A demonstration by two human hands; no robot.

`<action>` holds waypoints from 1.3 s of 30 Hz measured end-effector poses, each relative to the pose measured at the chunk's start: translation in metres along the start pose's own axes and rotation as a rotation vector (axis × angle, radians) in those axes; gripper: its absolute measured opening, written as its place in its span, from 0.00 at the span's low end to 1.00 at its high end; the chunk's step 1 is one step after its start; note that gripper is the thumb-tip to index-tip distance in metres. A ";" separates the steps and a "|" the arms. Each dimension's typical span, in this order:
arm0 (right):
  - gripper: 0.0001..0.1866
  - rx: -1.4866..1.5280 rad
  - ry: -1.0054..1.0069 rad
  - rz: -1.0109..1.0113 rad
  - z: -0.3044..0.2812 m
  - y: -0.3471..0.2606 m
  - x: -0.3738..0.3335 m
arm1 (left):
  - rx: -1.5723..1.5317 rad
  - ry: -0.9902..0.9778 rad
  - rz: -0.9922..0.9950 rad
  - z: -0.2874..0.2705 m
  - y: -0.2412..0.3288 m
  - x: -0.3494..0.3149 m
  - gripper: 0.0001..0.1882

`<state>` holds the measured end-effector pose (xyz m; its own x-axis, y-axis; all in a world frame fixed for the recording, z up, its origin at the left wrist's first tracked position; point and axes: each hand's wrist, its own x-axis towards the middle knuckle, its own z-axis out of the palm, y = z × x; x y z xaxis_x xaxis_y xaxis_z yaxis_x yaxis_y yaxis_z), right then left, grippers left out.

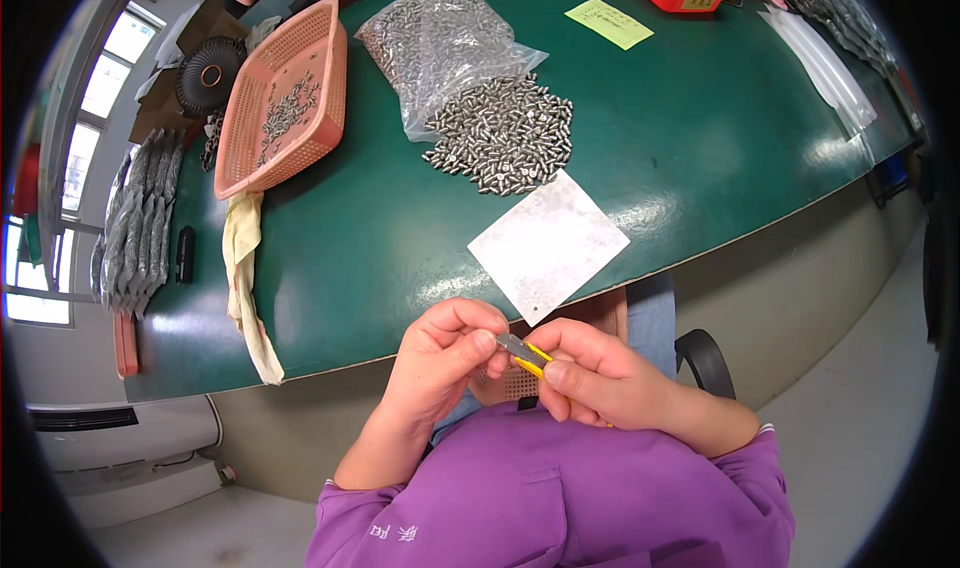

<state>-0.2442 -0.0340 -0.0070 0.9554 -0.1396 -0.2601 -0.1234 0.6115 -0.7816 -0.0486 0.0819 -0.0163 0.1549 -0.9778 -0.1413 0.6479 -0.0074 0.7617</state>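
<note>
- The yellow-handled hand tool [527, 356] is held just beside the near edge of the bench [365, 248], clamped in the grip of the right hand [605, 381].
- The left hand's [440, 350] grip is drawn together at the tool's grey tip; whether anything is pinched cannot be told.
- Metal fasteners [505, 138] are heaped between a clear bag [498, 56] and a white sheet [548, 243].

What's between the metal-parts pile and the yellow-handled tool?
A white card, seen in the head view: upper corner by the pile, lower corner toward the tool.
</note>
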 end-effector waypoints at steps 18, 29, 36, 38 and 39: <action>0.17 0.004 -0.024 0.037 0.002 -0.006 0.000 | -0.005 -0.014 0.004 0.000 0.001 0.001 0.05; 0.23 0.298 -0.067 -0.265 -0.018 -0.010 -0.005 | -0.026 -0.021 0.134 -0.011 0.033 0.008 0.21; 0.24 0.244 0.008 -0.416 -0.036 -0.008 -0.020 | 1.486 0.299 0.432 -0.045 0.085 0.073 0.09; 0.24 0.200 -0.033 -0.422 -0.036 -0.008 -0.023 | 1.575 0.281 0.450 -0.055 0.089 0.095 0.09; 0.23 0.209 -0.022 -0.403 -0.034 -0.007 -0.025 | 1.662 0.263 0.457 -0.057 0.091 0.103 0.09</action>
<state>-0.2761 -0.0618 -0.0144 0.9219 -0.3835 0.0550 0.3140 0.6564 -0.6859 0.0687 -0.0073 0.0019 0.3071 -0.9064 0.2902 -0.8430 -0.1175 0.5249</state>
